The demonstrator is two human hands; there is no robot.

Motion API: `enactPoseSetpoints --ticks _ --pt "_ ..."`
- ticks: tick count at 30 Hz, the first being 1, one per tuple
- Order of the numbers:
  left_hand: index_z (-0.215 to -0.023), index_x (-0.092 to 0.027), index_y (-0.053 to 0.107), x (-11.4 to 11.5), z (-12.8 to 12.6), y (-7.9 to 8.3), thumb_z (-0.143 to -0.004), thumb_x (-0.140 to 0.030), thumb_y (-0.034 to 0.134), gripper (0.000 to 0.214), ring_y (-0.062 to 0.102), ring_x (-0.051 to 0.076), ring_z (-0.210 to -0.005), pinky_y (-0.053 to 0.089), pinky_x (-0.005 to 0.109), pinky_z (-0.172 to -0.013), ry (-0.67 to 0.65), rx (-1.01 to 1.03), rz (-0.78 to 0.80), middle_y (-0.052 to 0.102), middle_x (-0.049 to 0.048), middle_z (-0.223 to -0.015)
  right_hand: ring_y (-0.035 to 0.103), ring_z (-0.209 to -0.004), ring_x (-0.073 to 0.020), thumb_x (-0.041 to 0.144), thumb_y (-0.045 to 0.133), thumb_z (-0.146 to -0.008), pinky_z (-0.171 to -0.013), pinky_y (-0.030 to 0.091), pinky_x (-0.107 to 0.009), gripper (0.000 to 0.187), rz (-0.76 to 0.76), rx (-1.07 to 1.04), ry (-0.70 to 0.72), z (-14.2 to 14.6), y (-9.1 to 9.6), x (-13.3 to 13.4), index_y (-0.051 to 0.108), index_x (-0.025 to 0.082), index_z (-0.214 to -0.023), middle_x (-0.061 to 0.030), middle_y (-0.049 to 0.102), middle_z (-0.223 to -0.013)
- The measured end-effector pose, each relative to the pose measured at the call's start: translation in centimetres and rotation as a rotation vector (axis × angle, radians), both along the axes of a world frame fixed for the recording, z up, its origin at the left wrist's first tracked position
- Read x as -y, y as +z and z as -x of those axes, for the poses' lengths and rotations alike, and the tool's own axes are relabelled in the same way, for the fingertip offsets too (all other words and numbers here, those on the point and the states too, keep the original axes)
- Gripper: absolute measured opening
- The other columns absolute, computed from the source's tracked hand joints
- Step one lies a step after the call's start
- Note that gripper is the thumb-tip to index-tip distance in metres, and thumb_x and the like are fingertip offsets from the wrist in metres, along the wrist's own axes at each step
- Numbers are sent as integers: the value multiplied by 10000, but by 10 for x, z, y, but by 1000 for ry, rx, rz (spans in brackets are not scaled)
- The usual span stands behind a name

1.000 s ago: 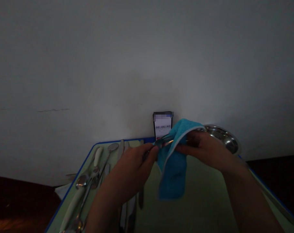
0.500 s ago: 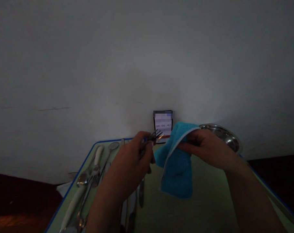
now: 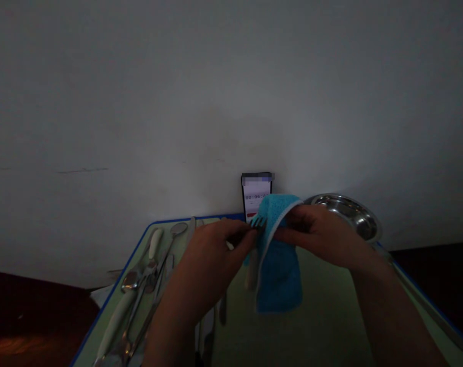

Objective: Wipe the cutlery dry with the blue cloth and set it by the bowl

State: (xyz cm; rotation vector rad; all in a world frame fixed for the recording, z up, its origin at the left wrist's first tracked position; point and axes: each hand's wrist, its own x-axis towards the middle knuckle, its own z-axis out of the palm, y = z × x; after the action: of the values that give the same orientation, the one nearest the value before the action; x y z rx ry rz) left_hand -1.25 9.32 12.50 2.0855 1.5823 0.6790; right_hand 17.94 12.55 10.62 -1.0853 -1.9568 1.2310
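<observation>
My left hand [image 3: 218,255] held a fork [image 3: 258,221] in a closed pinch, my right hand [image 3: 321,233] gripped a blue cloth [image 3: 280,283] (white-edged, drooping) just beside it.

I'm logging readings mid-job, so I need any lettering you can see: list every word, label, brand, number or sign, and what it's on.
"00:06:" – on the phone screen; the digits after it are too blurred to read.
Small line under those digits, same phone: too small to read.
Top of that screen: pixelated, unreadable.
Blue cloth, metal bowl: no readable text.
</observation>
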Motion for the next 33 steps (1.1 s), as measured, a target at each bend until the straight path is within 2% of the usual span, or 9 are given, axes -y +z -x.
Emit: enactPoseSetpoints --ticks 5,9,14,18,21,28,33 --pt "-854 -236 652 0 2 -4 -785 -282 540 139 609 130 -616 421 225 -573 3 64 -25 689 -36 -721 626 -761 -150 362 585 -745 -705 511 -307 232 -17 34 11 0 -3 -1 630 225 -927 -9 668 -882" --pt "-823 -253 680 -1 1 -3 -812 -327 509 187 623 143 -676 426 234 -593 -7 64 -16 707 -33 -782 619 -764 -137 345 587 -748 -681 500 -273 206 -64 70 5 -1 -2 0 624 227 -911 1 660 -889" --pt "-729 -231 663 -2 -4 -2 -835 -356 472 252 586 112 -542 392 216 -518 -3 20 19 672 -39 -639 607 -740 -123 315 557 -772 -648 489 -250 221 -85 127 39 1 -1 0 608 224 -967 2 650 -884" --pt "-847 -234 631 -2 -5 -3 -807 -341 512 164 581 111 -501 393 209 -490 38 43 32 670 -32 -636 586 -693 -119 319 541 -780 -606 472 -241 190 -84 139 85 6 -4 1 599 203 -918 3 637 -824" --pt "-853 -234 623 -1 -5 -3 -815 -347 497 174 589 118 -509 393 211 -490 35 12 30 677 -19 -654 573 -694 -120 312 519 -791 -608 460 -243 163 -97 147 103 9 -3 2 594 196 -878 1 621 -802" --pt "-694 -192 597 1 -6 1 -887 -387 356 365 577 120 -496 357 212 -469 7 -70 -39 641 -9 -563 555 -697 -122 285 498 -796 -609 444 -246 175 -130 179 81 11 0 5 599 178 -892 -13 621 -799" --pt "-719 -207 646 -2 -7 0 -850 -354 447 280 588 122 -540 377 225 -516 11 -97 -155 668 -16 -628 552 -691 -120 277 509 -793 -617 442 -252 165 -148 206 62 10 -1 4 598 182 -896 -13 621 -815"
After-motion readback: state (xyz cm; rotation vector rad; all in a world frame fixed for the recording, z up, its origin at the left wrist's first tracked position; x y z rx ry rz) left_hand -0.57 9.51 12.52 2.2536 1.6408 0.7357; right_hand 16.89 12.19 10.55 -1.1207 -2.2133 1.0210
